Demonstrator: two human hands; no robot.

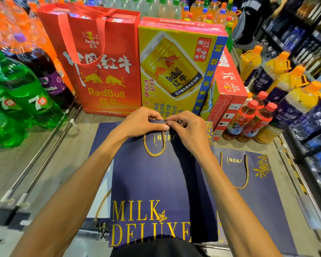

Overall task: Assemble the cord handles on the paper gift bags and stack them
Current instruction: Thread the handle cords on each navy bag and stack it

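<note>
Pinching the gold cord [153, 155] at the navy bag's [152, 179] top edge, hands left [137, 125] and right [190, 131].

a red redbull bag [104, 75] stands upright at the back, its ribbon handle [70, 49] hanging down its front. a yellow redbull carton [174, 71] stands just to its right, and a red redbull box [228, 86] sits tilted beside that carton. green 7up bottles [20, 89] crowd the left, with a purple-capped dark bottle [46, 71] behind them. red-capped bottles [252, 117] stand at the foot of the red box. orange-capped juice bottles [295, 78] line up to their right, before dark shelves [308, 39]. two metal rails [50, 140] run slantwise over the pale floor [72, 143].
</note>
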